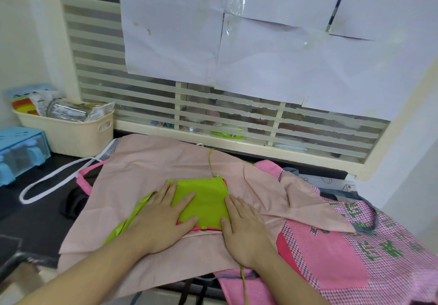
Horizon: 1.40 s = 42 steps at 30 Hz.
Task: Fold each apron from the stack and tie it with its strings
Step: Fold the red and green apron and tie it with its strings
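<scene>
Lime-green fabric apron (203,200), folded to a small square with a pink trim along its near edge, lay on a spread pale-pink cloth (147,167) at the table's middle. Its thin green string (210,162) trailed away toward the window. Left hand (161,217) pressed flat on it, fingers spread; right hand (246,231) lay flat at its right edge, fingers together. Cream plastic basket (71,136) at far left held a clear jar (66,111) and packets.

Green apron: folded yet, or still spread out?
Folded. The green apron is a compact square under both flat hands, left hand and right hand; strings untied.
</scene>
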### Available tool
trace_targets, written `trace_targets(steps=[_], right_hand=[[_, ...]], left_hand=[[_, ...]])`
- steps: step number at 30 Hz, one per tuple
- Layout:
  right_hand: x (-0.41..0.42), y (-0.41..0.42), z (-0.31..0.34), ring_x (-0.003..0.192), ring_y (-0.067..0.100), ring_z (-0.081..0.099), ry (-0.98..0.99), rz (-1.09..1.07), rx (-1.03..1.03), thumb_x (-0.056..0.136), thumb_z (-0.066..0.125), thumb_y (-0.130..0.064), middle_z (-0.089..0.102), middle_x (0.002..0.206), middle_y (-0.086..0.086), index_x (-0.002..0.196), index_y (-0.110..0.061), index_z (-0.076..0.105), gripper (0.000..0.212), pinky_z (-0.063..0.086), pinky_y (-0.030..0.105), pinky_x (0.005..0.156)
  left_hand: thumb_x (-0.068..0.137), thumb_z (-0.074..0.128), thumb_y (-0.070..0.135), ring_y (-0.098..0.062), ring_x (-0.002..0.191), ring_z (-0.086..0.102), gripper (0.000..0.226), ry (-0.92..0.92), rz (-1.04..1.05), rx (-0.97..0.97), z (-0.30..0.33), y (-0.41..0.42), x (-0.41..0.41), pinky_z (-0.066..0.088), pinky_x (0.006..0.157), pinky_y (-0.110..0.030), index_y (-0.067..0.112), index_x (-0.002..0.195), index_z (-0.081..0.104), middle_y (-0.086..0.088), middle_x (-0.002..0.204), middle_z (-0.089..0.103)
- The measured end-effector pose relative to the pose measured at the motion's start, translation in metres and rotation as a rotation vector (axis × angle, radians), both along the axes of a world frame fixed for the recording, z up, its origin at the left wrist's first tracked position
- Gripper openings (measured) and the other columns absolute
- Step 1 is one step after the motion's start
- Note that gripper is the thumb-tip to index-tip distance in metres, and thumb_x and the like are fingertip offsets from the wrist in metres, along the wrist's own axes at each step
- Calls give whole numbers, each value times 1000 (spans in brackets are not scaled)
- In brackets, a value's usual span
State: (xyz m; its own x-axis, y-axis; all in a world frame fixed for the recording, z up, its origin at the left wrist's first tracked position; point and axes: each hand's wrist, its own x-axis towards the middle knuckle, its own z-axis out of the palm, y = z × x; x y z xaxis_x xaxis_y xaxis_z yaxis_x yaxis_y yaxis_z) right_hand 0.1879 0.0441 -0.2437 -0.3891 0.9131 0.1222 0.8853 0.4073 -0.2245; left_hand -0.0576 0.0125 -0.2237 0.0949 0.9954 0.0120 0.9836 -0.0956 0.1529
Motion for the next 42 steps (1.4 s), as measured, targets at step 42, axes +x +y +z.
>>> trace_targets(steps=[42], right_hand=[[-25, 29, 17, 130, 28, 38, 389, -247, 6, 94, 57, -40, 48, 129, 9, 122, -6, 57, 44, 30, 37, 115]], left_hand=[[87, -10, 76, -1, 157, -18, 79, 61, -133, 12, -3, 42, 42, -8, 130, -33, 52, 163, -3, 24, 171, -14]])
